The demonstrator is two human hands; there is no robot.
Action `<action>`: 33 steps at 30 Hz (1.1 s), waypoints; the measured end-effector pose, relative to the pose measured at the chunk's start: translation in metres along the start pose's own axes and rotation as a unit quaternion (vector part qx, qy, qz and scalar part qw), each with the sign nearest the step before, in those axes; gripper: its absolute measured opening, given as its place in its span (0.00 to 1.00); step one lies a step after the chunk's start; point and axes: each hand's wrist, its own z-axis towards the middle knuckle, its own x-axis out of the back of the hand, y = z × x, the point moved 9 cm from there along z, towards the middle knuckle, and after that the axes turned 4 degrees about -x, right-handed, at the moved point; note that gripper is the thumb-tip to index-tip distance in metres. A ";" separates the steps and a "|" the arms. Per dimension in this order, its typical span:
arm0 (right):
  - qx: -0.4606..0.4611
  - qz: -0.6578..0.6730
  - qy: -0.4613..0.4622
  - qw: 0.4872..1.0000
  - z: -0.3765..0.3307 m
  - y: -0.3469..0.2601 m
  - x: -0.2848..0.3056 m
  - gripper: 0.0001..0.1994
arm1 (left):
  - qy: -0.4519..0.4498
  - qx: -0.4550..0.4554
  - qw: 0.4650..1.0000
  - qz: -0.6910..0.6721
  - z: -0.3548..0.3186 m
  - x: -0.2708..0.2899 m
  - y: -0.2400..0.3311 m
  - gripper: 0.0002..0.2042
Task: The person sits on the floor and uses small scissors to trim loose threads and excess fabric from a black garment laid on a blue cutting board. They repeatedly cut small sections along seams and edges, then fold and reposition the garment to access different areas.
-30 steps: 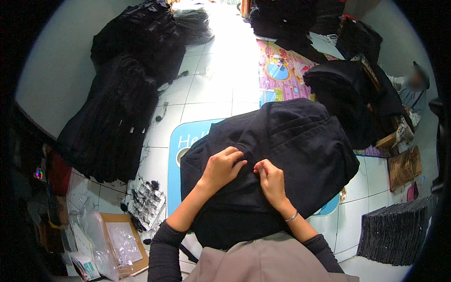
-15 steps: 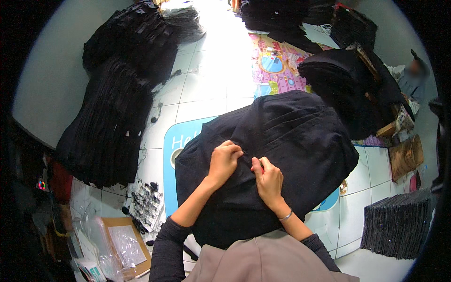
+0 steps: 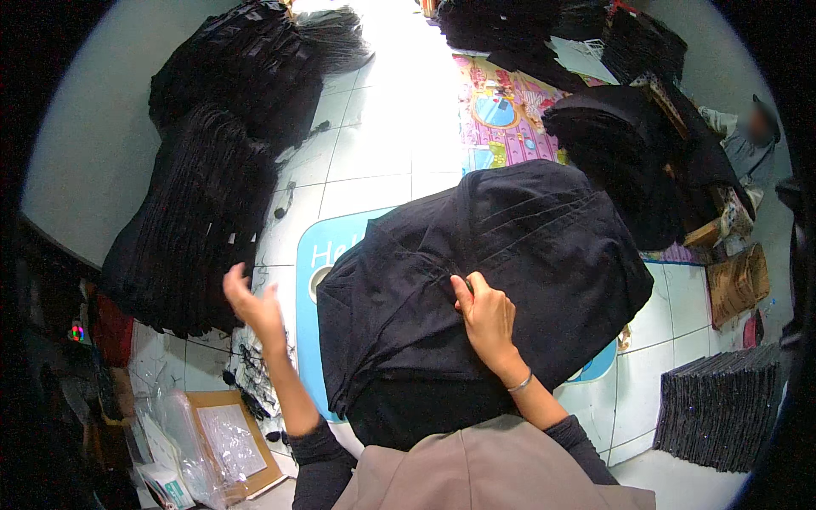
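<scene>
A black garment with stitched seams lies spread over a low light-blue table. My right hand, a metal bangle at its wrist, is closed in a pinch on the garment's cloth near its middle. Off to the left, away from the garment, my left hand is raised with its fingers apart and nothing in it. It is slightly blurred and nearest to a tall stack of black cloth pieces.
Black thread scraps litter the tiled floor at left, near a cardboard piece in clear plastic. More black cloth is heaped at far right beside a colourful mat. A neat dark stack stands at right; a person is beyond.
My left hand has let go of the garment and swung left, its fingers opening. My right hand stays pinched on the cloth in nearly the same place.
</scene>
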 end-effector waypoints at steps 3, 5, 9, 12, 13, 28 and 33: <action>-0.004 -0.007 -0.012 1.000 0.005 -0.001 -0.004 0.23 | -0.254 0.159 0.859 -0.416 -0.036 -0.063 0.069 0.05; 0.004 0.000 -0.005 1.000 0.004 -0.003 -0.003 0.22 | -0.307 0.003 0.858 -0.411 -0.041 -0.066 0.144 0.05; 0.000 -0.004 -0.002 1.000 -0.003 -0.001 -0.002 0.23 | -0.428 -0.031 0.802 -0.416 -0.056 -0.097 0.203 0.05; 0.011 -0.002 0.010 1.000 -0.005 -0.004 -0.001 0.22 | -0.422 -0.141 0.830 -0.337 -0.063 -0.099 0.212 0.05; 0.011 -0.009 0.007 1.000 -0.005 -0.005 -0.002 0.21 | -0.386 -0.168 0.839 -0.343 -0.062 -0.095 0.214 0.05; 0.115 -0.173 0.036 0.977 0.012 -0.038 -0.027 0.17 | -0.349 0.084 0.793 -0.493 -0.074 -0.122 0.169 0.05; 0.130 -0.213 0.037 0.968 0.016 -0.042 -0.036 0.17 | -0.358 0.084 0.779 -0.508 -0.074 -0.121 0.175 0.05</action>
